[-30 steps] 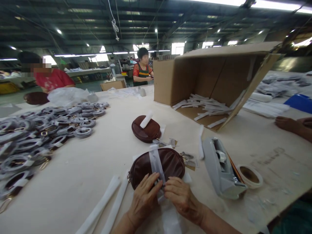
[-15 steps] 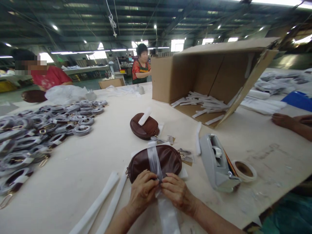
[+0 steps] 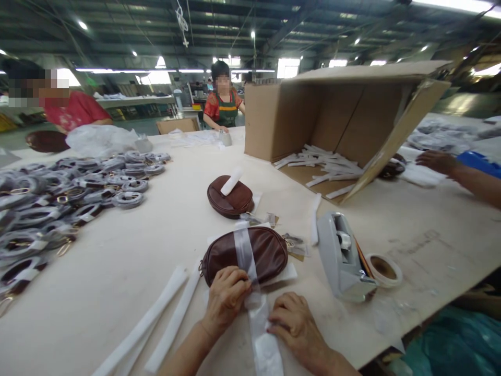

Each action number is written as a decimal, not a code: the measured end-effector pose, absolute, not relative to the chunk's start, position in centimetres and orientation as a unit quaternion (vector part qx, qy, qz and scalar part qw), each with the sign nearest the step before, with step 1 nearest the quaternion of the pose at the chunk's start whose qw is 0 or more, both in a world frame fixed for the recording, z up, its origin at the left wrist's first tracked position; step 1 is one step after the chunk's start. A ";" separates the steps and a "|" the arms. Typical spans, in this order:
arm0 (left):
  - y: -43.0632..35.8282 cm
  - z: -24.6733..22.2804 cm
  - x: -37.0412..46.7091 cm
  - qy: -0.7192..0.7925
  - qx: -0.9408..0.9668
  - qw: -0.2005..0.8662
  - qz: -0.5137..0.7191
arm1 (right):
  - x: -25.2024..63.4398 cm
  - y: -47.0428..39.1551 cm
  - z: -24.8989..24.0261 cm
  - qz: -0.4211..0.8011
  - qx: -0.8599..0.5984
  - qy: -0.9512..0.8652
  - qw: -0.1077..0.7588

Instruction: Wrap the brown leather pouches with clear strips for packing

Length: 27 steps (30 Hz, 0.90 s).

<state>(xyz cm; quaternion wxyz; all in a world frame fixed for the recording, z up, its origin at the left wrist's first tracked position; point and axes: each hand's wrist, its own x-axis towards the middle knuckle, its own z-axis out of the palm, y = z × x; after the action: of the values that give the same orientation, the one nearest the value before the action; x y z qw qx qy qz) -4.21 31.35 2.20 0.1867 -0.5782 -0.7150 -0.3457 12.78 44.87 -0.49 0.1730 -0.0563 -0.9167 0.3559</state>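
Observation:
A dark brown oval bag (image 3: 270,253) lies in front of me with a translucent strip (image 3: 244,249) across its middle. At the bag's near edge, my left hand (image 3: 229,292) pinches that strip with closed fingers. To the right, my right hand (image 3: 291,321) rests beside a white padded strip (image 3: 266,339) that runs toward me, its fingers bent and a little apart. A second brown bag (image 3: 230,197) lies beyond, with a small white roll (image 3: 231,181) on top. Small tags in clear plastic (image 3: 295,244) sit by the nearer bag's right end.
On the right stand a grey tape dispenser (image 3: 340,261) and a tape roll (image 3: 383,269). An open carton (image 3: 261,122) holds white strips. Coiled straps (image 3: 129,199) cover the left; long white strips (image 3: 176,318) lie near my left arm. Co-workers stand around the table.
My right hand has come away from the strip's pinch point and moved right and toward me. My left hand stays at the bag's edge. A co-worker's hand at the right has moved away.

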 end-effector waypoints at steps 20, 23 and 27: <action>31.5 2.1 -4.1 -0.717 -0.569 0.182 -0.359 | 12.2 43.6 0.7 0.386 -0.293 -0.874 0.037; 31.5 2.0 -4.1 -0.716 -0.569 0.183 -0.360 | 11.7 43.6 0.4 0.447 -0.299 -0.843 0.020; 31.5 1.9 -4.0 -0.717 -0.567 0.184 -0.361 | 11.9 44.4 -0.1 0.530 -0.253 -0.809 0.024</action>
<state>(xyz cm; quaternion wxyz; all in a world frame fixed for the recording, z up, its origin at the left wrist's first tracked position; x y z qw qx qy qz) -4.04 31.48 1.89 0.1837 -0.5674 -0.7171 -0.3606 11.91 44.40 -0.13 0.0242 -0.2531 -0.8090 0.5300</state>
